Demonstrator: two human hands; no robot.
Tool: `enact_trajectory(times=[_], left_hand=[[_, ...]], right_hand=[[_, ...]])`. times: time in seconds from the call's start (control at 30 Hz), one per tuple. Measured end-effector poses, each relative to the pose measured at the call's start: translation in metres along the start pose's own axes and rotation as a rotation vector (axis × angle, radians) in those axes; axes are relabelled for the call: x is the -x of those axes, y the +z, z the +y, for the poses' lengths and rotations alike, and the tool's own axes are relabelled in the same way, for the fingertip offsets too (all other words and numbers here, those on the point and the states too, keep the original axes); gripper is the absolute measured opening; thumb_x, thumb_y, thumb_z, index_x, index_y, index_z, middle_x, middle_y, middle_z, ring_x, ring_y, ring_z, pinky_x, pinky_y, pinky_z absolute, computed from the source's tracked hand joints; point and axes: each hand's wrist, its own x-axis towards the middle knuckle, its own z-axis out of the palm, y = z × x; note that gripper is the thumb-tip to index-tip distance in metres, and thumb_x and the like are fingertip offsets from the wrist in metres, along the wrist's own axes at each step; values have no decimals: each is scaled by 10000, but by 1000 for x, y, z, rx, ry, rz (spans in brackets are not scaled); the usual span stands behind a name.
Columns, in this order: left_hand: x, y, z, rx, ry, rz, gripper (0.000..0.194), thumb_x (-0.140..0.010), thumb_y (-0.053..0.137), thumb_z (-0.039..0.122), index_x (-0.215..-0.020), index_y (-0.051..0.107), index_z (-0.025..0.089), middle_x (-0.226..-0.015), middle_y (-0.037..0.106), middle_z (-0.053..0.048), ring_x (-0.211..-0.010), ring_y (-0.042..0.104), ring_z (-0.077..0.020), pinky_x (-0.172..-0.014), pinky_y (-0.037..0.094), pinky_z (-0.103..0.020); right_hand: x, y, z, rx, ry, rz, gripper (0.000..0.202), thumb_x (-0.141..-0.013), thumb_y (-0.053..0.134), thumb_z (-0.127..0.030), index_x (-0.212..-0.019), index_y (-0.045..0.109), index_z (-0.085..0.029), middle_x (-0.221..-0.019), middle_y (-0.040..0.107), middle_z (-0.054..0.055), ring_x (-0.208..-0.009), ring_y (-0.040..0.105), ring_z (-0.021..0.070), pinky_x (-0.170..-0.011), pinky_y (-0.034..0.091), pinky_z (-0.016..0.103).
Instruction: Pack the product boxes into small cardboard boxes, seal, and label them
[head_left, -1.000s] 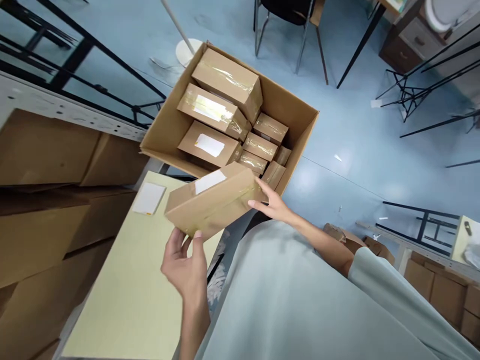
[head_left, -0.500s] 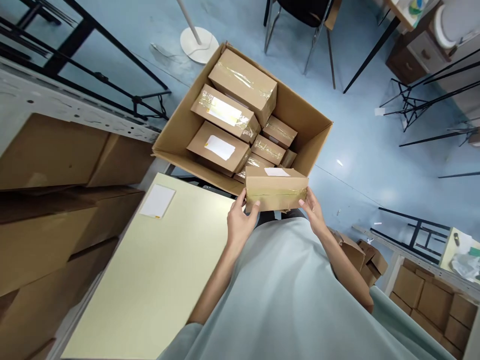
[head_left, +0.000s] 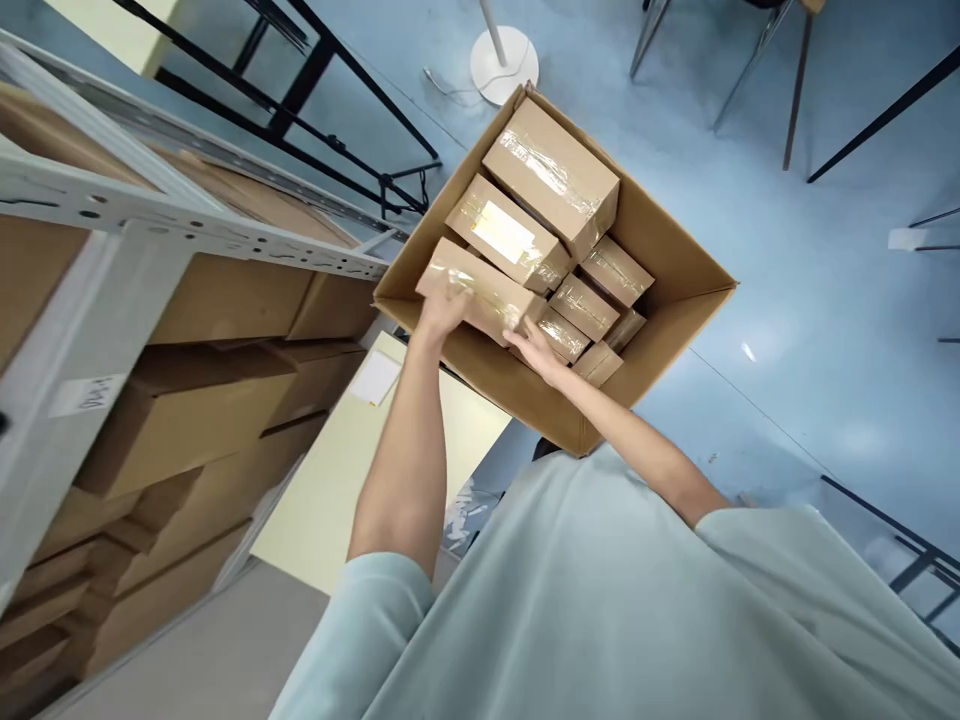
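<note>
A large open carton (head_left: 675, 310) stands in front of me with several taped cardboard boxes inside. At its near-left side, my left hand (head_left: 444, 308) grips the left end of a small taped cardboard box (head_left: 491, 290). My right hand (head_left: 538, 350) holds the same box at its near right corner, fingers against the side. Beyond it lies a box with a white label (head_left: 504, 232), then a bigger taped box (head_left: 555, 175) along the far wall. Smaller taped boxes (head_left: 585, 305) fill the right part. What lies under the held box is mostly hidden.
A pale yellow tabletop (head_left: 322, 510) with a white paper (head_left: 373, 378) on it is at lower left. Metal shelving (head_left: 142, 270) loaded with cartons (head_left: 202, 420) rises at the left. A white stand base (head_left: 506, 65) and chair legs (head_left: 757, 70) are beyond the carton.
Both hands have carried the box from close to my body forward and left into the carton, over where a labelled box showed. A small box near the front corner is now uncovered. The view has shifted.
</note>
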Motion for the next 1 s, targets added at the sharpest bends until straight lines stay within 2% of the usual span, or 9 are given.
enact_trajectory(times=[0.1, 0.2, 0.3, 0.37, 0.47, 0.57, 0.7, 0.83, 1.0], left_hand=[[6, 29, 17, 19, -55, -116, 527, -961, 736, 371, -1425, 723, 122, -1406, 813, -202, -1496, 670, -411, -1345, 487, -614], [41, 66, 25, 13, -57, -109, 510, -987, 699, 340, -1452, 736, 135, -1504, 782, -204, -1586, 619, -391, -1398, 427, -591], [83, 96, 21, -3, -31, -62, 539, -1025, 628, 315, -1529, 728, 148, -1682, 682, -197, -1692, 526, -365, -1445, 366, -556], [111, 111, 15, -15, -29, -72, 560, -1036, 622, 328, -1551, 720, 132, -1732, 637, -206, -1688, 533, -371, -1444, 369, -558], [152, 131, 11, 10, -75, -110, 566, -1061, 622, 414, -1556, 721, 158, -1680, 692, -184, -1630, 600, -377, -1396, 446, -581], [194, 154, 19, 71, -98, -165, 532, -1069, 604, 450, -1509, 744, 186, -1603, 754, -162, -1560, 671, -356, -1367, 486, -562], [240, 183, 42, 143, -60, -228, 521, -1065, 579, 422, -1500, 748, 191, -1546, 793, -149, -1475, 741, -329, -1327, 537, -534], [270, 187, 65, 158, 7, -180, 556, -1060, 602, 376, -1579, 708, 206, -1515, 812, -129, -1431, 768, -327, -1275, 589, -520], [315, 163, 74, 162, 108, -55, 496, -1054, 634, 305, -1536, 741, 247, -1511, 814, -110, -1375, 791, -311, -1224, 628, -496]], right_hand=[[-44, 3, -13, 118, 11, -54, 858, -917, 909, -568, -1634, 664, -164, -1737, 650, 139, -1725, 472, 363, -1481, 286, 550], [-51, -14, -14, 169, -81, -164, 606, -994, 851, -472, -1506, 755, -163, -1482, 826, 111, -1522, 667, 312, -1415, 418, 519], [-27, -52, 0, 248, -107, -230, 358, -1037, 811, -347, -1356, 834, -184, -1362, 869, 86, -1404, 746, 294, -1351, 501, 489], [-1, -82, 16, 313, -68, -223, 264, -1044, 803, -273, -1285, 860, -183, -1364, 866, 99, -1384, 769, 304, -1319, 534, 485], [39, -123, 41, 347, 16, -180, 233, -1037, 835, -257, -1252, 872, -174, -1346, 867, 127, -1343, 801, 313, -1265, 583, 481], [70, -150, 60, 328, 48, -188, 238, -1021, 872, -292, -1232, 870, -182, -1282, 881, 123, -1259, 835, 289, -1211, 624, 466], [98, -171, 64, 294, -39, -229, 259, -1043, 831, -318, -1278, 844, -210, -1300, 879, 101, -1241, 839, 251, -1192, 639, 439], [126, -185, 47, 316, -151, -255, 317, -1033, 834, -373, -1309, 824, -216, -1324, 869, 112, -1264, 829, 259, -1183, 646, 448], [168, -178, 23, 443, -259, -327, 424, -1024, 834, -516, -1340, 818, -233, -1332, 867, 112, -1270, 825, 264, -1224, 622, 476]])
